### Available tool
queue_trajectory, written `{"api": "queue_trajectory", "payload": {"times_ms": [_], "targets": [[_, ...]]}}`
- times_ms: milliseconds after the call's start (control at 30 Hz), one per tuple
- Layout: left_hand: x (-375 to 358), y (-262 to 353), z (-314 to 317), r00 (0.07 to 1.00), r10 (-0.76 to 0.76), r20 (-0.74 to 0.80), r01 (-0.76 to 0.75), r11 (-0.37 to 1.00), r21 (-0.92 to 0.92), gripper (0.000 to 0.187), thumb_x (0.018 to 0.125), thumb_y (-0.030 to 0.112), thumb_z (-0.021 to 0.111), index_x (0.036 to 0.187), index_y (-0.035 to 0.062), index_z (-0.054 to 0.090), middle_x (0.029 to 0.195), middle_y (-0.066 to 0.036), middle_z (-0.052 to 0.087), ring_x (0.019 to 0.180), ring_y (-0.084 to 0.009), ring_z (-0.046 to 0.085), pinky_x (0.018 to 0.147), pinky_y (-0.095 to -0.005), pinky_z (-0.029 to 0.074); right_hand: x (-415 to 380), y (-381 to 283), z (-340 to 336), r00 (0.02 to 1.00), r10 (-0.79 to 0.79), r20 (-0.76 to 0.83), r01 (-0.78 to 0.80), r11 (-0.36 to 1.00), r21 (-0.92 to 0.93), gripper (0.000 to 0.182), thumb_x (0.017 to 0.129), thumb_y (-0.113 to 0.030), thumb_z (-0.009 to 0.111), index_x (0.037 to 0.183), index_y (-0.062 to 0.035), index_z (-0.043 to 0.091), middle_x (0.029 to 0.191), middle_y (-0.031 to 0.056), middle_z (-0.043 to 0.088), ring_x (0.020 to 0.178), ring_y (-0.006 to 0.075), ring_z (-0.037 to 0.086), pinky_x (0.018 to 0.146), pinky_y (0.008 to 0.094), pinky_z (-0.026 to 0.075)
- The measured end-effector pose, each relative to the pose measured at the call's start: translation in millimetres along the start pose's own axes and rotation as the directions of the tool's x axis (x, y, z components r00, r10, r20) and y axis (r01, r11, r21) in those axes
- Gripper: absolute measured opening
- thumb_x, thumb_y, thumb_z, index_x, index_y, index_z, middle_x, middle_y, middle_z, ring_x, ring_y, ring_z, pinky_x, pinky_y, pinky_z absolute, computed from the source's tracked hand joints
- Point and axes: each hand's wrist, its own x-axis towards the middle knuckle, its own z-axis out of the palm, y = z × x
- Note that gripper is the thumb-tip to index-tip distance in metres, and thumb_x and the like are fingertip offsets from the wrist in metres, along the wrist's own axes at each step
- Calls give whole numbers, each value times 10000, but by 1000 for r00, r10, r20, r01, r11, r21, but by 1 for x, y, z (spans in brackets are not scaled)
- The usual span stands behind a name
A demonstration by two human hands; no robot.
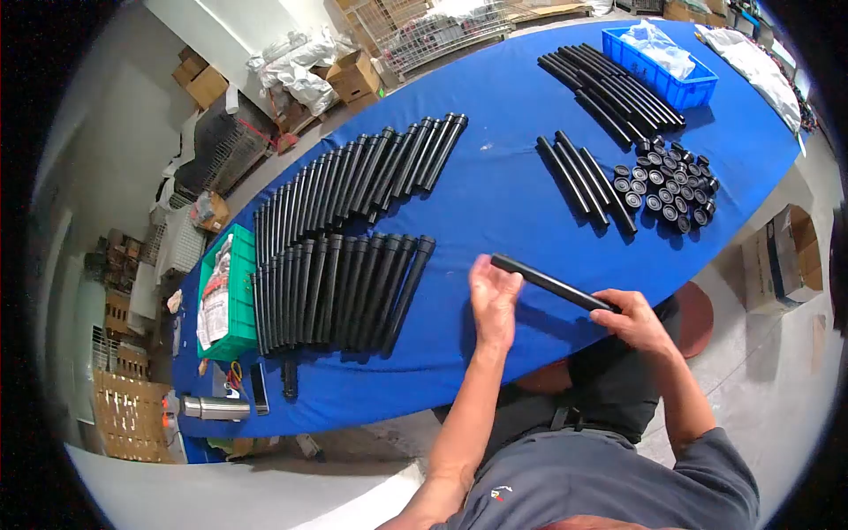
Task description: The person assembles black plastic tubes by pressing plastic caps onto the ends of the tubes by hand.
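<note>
A black tube point(555, 284) slants over the near edge of the blue-covered table, its near end in the grip of my right hand point(634, 321). The fingers and thumb of that hand wrap round it. At the tube's far end my left hand point(495, 302) is raised with the palm turned up and the fingers loosely extended, slightly blurred. Its fingertips are right beside the tube's tip. Several bare black tubes point(586, 184) lie just beyond, next to a pile of round black caps point(670, 185).
Two rows of capped black tubes point(340, 287) fill the table's left side, beside a green crate point(240, 296). A metal flask point(215, 408) and a phone point(259, 389) lie at the near left. More tubes point(609, 88) and a blue crate point(693, 92) stand at the far right.
</note>
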Motion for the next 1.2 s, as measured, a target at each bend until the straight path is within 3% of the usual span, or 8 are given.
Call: {"api": "queue_trajectory", "payload": {"times_ms": [100, 167, 233, 333, 400, 633, 767, 1200], "targets": [[4, 31, -4, 892, 398, 213, -436, 638, 635, 782, 835, 184, 829, 1509, 127, 437, 1524, -167, 467, 1493, -351, 342, 1220, -569, 267, 1, 1, -17, 999, 41, 3, -41, 999, -9, 345, 907, -221, 736, 1150, 22, 701, 751, 4, 601, 681, 82, 518, 602, 287, 434], [7, 57, 4, 698, 259, 667, -699, 47, 713, 733, 810, 210, 831, 1462, 111, 511, 1520, -157, 476, 1477, -368, 363, 1222, -583, 248, 14, 1, -24, 999, -15, 47, 19, 996, -86, 401, 886, -244, 752, 1181, 24, 703, 749, 21, 622, 676, 94, 542, 597, 290, 448], [8, 61, 21, 566, 108, 818, -810, -116, 575, 559, 795, 193, 800, 1322, 101, 636, 1354, -128, 604, 1326, -336, 528, 1125, -532, 386, 24, -8, -27, 993, -35, 114, 43, 997, -68, 393, 880, -246, 761, 1164, 22, 713, 753, 24, 635, 691, 107, 562, 605, 287, 460], [31, 56, 18, 512, 80, 855, -852, -78, 517, 423, 794, 150, 777, 1204, 105, 680, 1070, -68, 689, 1038, -290, 651, 928, -443, 497, 38, -16, -29, 983, -49, 179, 61, 996, -65, 455, 875, -252, 771, 1222, 28, 682, 812, 43, 666, 740, 117, 603, 632, 285, 492], [47, 68, 19, 531, 80, 844, -832, -140, 537, 349, 796, 138, 772, 1137, 108, 701, 970, -45, 696, 934, -274, 665, 844, -415, 516, 47, -4, -25, 978, -177, -111, 185, 980, 67, 496, 884, -251, 768, 1273, 32, 646, 865, 50, 681, 772, 118, 623, 649, 283, 509], [191, 70, 1, 828, 301, 473, -432, -196, 880, 289, 869, 229, 753, 1085, 44, 702, 1049, -148, 609, 1026, -362, 622, 868, -490, 519, 78, 48, 3, 819, -526, -229, 400, 811, -427, 359, 893, -178, 762, 1194, -14, 654, 862, 134, 698, 716, 249, 682, 675, 361, 552], [258, 48, -10, 913, 247, 324, -247, -295, 923, 387, 868, 257, 759, 1159, 6, 715, 1142, -190, 627, 1122, -381, 618, 938, -494, 508, 76, 46, 0, 852, -458, -255, 364, 867, -341, 296, 905, -181, 740, 1134, -8, 669, 857, 145, 694, 736, 291, 693, 668, 386, 546], [327, 23, -29, 926, 265, 270, -169, -348, 922, 371, 891, 249, 748, 1201, 54, 688, 1176, -156, 628, 1157, -358, 596, 977, -487, 495, 77, 40, -1, 866, -411, -286, 320, 893, -317, 200, 924, -134, 709, 1062, 9, 690, 887, 168, 702, 784, 307, 711, 695, 388, 556]]}}
